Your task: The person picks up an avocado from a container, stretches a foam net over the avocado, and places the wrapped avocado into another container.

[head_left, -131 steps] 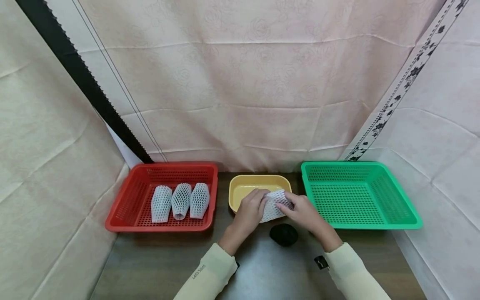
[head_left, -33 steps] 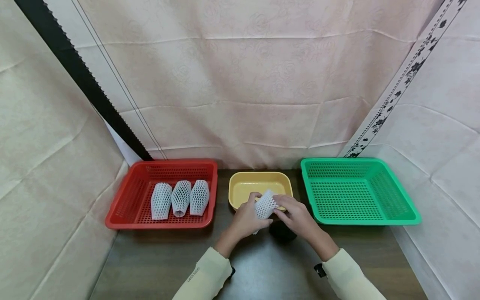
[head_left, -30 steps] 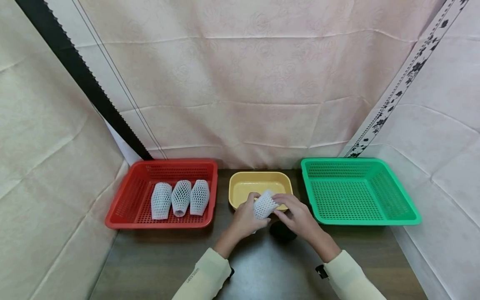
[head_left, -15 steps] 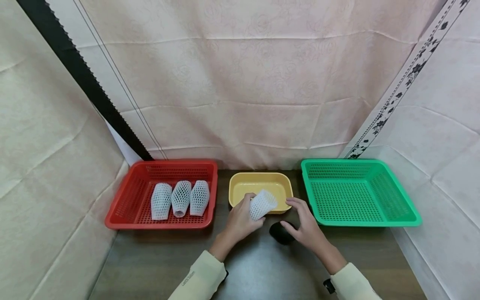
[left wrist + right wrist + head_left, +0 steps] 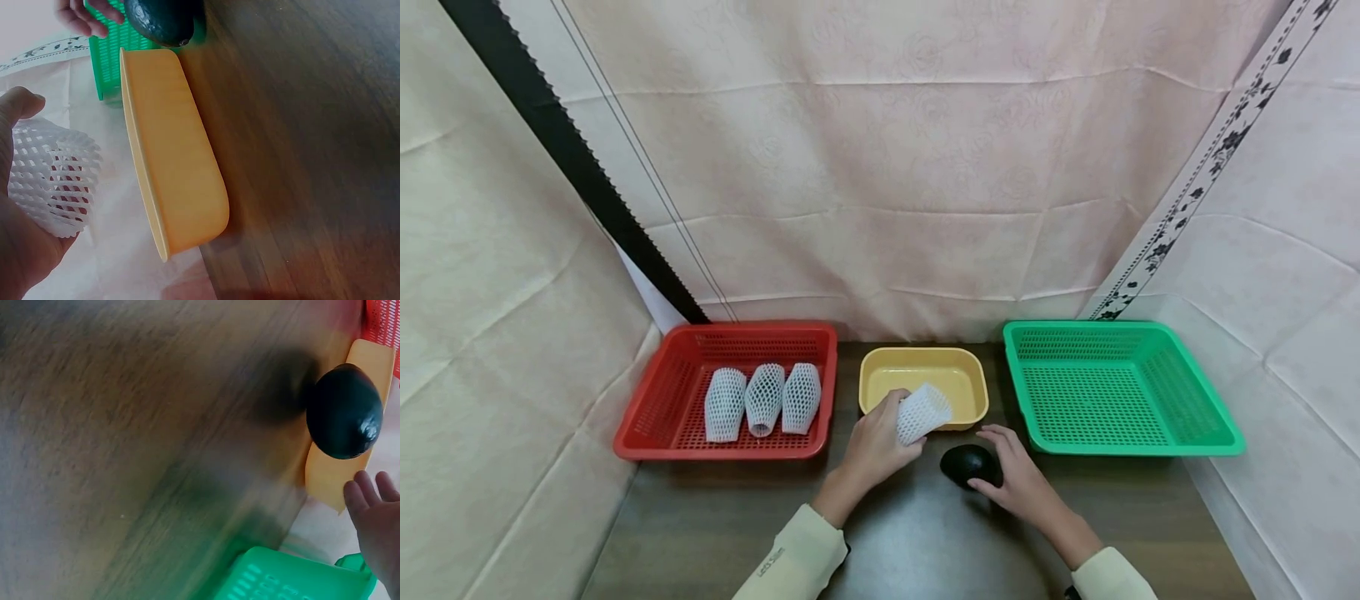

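Note:
A white foam net sleeve [image 5: 923, 414] is held in my left hand [image 5: 874, 442], over the near edge of the yellow tray [image 5: 880, 360]. In the left wrist view the foam net [image 5: 53, 165] puffs out between thumb and palm, its open end facing away from the hand. A dark, glossy avocado [image 5: 967, 465] lies on the table in front of the tray. At its right side is my right hand [image 5: 1018, 475], thumb along the near side and fingers spread beyond. The right wrist view shows those fingers [image 5: 369, 487] loosely extended, apart from the avocado [image 5: 345, 412].
A red basket [image 5: 715, 455] at the left holds three white foam-netted pieces [image 5: 763, 400] standing side by side. To the right of the tray sits a green basket [image 5: 1138, 450]. Cloth [image 5: 880, 183] hangs behind and along both sides of the wooden table [image 5: 917, 550].
Both hands were working at the foam net together; the right hand has let go and moved down to the avocado's right. The left hand keeps the net, shifted slightly left.

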A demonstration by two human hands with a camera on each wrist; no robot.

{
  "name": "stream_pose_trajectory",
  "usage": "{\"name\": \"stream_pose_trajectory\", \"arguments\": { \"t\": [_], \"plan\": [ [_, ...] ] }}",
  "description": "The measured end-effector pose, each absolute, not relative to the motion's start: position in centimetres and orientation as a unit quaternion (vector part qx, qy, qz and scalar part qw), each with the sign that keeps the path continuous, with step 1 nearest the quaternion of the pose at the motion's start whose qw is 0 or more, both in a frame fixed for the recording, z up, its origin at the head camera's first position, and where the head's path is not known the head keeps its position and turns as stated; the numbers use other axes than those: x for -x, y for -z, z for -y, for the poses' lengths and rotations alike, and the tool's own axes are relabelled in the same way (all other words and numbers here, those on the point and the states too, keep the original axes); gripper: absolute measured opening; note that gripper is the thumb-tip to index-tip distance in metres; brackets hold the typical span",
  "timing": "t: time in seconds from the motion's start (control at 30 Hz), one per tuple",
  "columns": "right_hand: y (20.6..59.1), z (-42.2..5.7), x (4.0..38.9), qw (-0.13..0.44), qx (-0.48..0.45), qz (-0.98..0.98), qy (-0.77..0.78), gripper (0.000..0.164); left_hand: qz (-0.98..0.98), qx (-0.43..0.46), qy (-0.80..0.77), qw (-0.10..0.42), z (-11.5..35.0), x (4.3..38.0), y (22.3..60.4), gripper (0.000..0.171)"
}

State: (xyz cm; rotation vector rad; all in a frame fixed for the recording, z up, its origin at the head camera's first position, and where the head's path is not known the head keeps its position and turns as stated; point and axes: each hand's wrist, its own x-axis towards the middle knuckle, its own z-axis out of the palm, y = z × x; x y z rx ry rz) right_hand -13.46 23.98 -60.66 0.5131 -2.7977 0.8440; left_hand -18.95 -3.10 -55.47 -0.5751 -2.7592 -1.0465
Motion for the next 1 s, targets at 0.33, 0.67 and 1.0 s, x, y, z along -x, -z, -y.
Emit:
{"name": "stream_pose_trajectory", "arguments": {
  "t": [0.33, 0.67, 1.0],
  "plan": [
    [62.0, -24.2, 14.5, -0.022, -0.151, 0.950, -0.274, 0.088, 0.917, 0.200, 0.337, 0.077, 3.4, 18.8, 55.3, 0.074],
    [61.9, -24.2, 15.5, -0.079, -0.132, 0.956, -0.250, 0.085, 0.917, 0.218, 0.318, 0.103, 3.6, 18.7, 55.7, 0.072],
    [61.9, -23.9, 15.6, -0.099, -0.126, 0.951, -0.264, 0.075, 0.919, 0.217, 0.310, 0.107, 3.7, 18.8, 56.0, 0.072]
  ]
}}
